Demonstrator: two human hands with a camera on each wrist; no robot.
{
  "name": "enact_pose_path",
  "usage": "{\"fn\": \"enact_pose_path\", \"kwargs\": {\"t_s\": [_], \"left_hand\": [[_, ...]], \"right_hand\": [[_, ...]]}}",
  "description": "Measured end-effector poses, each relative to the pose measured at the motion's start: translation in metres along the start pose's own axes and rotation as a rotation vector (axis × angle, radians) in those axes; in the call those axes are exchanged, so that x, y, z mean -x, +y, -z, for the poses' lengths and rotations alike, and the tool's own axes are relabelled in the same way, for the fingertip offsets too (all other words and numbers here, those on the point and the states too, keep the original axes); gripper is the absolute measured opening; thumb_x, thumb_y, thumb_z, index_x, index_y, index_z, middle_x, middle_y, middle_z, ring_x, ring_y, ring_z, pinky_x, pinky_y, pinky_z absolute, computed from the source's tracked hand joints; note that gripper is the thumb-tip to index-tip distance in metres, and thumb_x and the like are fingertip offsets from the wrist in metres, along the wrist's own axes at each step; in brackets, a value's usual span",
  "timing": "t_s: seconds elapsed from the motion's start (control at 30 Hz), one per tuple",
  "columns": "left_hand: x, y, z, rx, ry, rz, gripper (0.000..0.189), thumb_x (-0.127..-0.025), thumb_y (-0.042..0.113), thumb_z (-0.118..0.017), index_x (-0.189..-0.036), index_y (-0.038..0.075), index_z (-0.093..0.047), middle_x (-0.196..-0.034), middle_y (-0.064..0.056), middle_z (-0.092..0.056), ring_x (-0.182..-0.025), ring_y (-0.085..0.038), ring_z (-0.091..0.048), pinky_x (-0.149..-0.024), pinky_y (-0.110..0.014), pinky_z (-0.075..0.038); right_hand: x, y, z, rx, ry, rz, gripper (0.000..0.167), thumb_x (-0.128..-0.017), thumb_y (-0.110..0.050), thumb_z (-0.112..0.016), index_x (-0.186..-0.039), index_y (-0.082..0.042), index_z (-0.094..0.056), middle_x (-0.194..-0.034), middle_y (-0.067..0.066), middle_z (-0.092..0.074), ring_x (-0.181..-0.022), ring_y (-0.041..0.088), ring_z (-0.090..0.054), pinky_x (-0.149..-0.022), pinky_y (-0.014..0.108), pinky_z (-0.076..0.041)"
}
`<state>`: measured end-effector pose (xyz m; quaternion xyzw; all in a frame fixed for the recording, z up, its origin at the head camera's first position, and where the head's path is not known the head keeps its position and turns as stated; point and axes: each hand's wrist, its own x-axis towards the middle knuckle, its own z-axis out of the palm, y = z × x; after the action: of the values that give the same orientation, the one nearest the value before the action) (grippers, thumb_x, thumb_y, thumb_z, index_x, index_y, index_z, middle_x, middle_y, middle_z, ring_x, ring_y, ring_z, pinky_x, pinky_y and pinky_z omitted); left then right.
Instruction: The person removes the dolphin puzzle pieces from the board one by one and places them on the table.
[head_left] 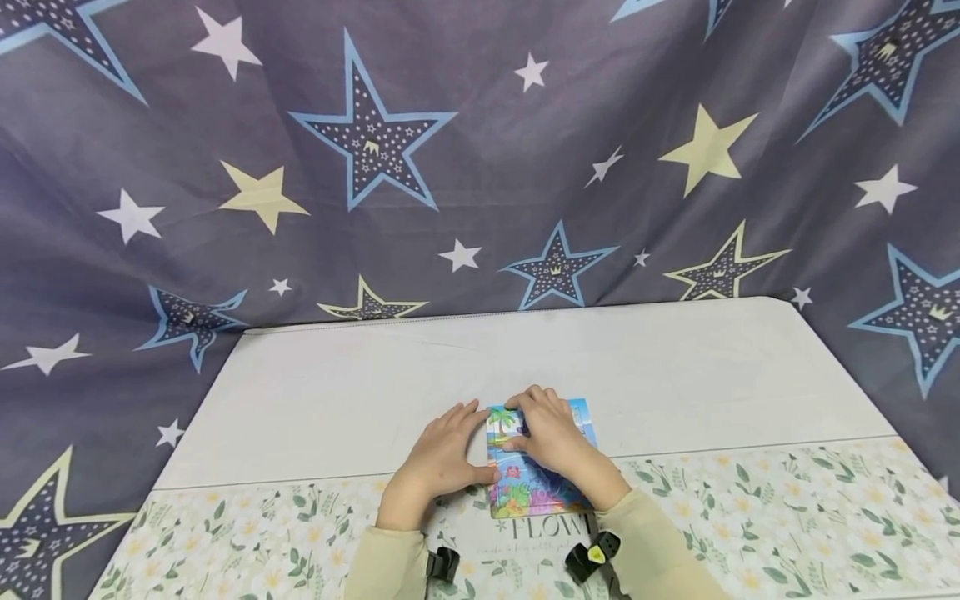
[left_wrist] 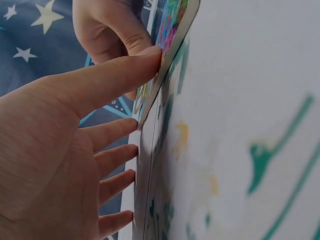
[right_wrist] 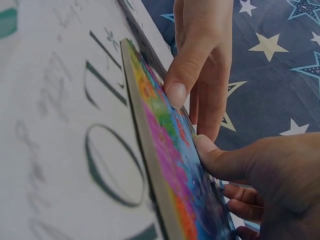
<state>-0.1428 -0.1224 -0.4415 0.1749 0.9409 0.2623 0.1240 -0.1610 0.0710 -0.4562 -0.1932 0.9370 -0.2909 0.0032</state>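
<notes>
A thin, flat board [head_left: 506, 492] with a bright underwater picture lies before me, a palm tree at its upper left and corals along its lower edge. My left hand [head_left: 442, 454] is at the board's left side, fingers fairly straight and spread. In the left wrist view its thumb [left_wrist: 145, 61] touches the board's edge. From the right, my right hand [head_left: 551, 429] reaches over the picture and grips the board with bent fingers near the top edge. Its thumb [right_wrist: 206, 146] rests on the picture side; the palm hides part of the board.
The board lies over a table cover, plain white [head_left: 337, 392] at the back and flower-printed [head_left: 750, 517] in front, with lettering below the board. A dark star-patterned curtain [head_left: 465, 167] hangs behind and along both sides. Each wrist carries a black strap [head_left: 444, 564].
</notes>
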Motion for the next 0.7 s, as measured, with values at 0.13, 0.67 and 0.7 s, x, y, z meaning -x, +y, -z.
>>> {"fn": "enact_pose_path", "kwargs": {"t_s": [0.13, 0.67, 0.7], "left_hand": [[0.0006, 0.0002, 0.0003, -0.003, -0.005, 0.0, 0.086, -0.077, 0.037, -0.083, -0.148, 0.008, -0.045, -0.159, -0.013, -0.031, -0.147, -0.035, -0.023, -0.119, -0.055, -0.018], [0.0006, -0.0021, 0.0002, 0.006, -0.007, -0.005, 0.086, -0.077, 0.039, -0.082, -0.149, 0.009, -0.044, -0.159, -0.014, -0.031, -0.147, -0.035, -0.022, -0.119, -0.056, -0.017], [0.0008, -0.0022, 0.0003, 0.005, -0.007, -0.007, 0.086, -0.077, 0.039, -0.082, -0.149, 0.008, -0.044, -0.159, -0.014, -0.031, -0.147, -0.035, -0.023, -0.119, -0.056, -0.018]], "right_hand": [[0.0004, -0.0005, 0.0006, -0.001, -0.007, 0.002, 0.05, -0.08, -0.026, -0.083, -0.121, -0.005, -0.066, -0.112, 0.01, -0.057, -0.102, 0.029, -0.048, -0.091, 0.05, -0.041], [0.0011, -0.0007, 0.006, -0.071, 0.006, 0.026, 0.033, -0.086, -0.01, -0.077, -0.118, -0.009, -0.066, -0.116, 0.012, -0.065, -0.111, 0.034, -0.055, -0.097, 0.056, -0.044], [0.0012, -0.0008, 0.0072, -0.083, 0.009, 0.024, 0.031, -0.087, -0.009, -0.076, -0.117, -0.01, -0.067, -0.116, 0.011, -0.065, -0.111, 0.034, -0.056, -0.098, 0.055, -0.045]]}}
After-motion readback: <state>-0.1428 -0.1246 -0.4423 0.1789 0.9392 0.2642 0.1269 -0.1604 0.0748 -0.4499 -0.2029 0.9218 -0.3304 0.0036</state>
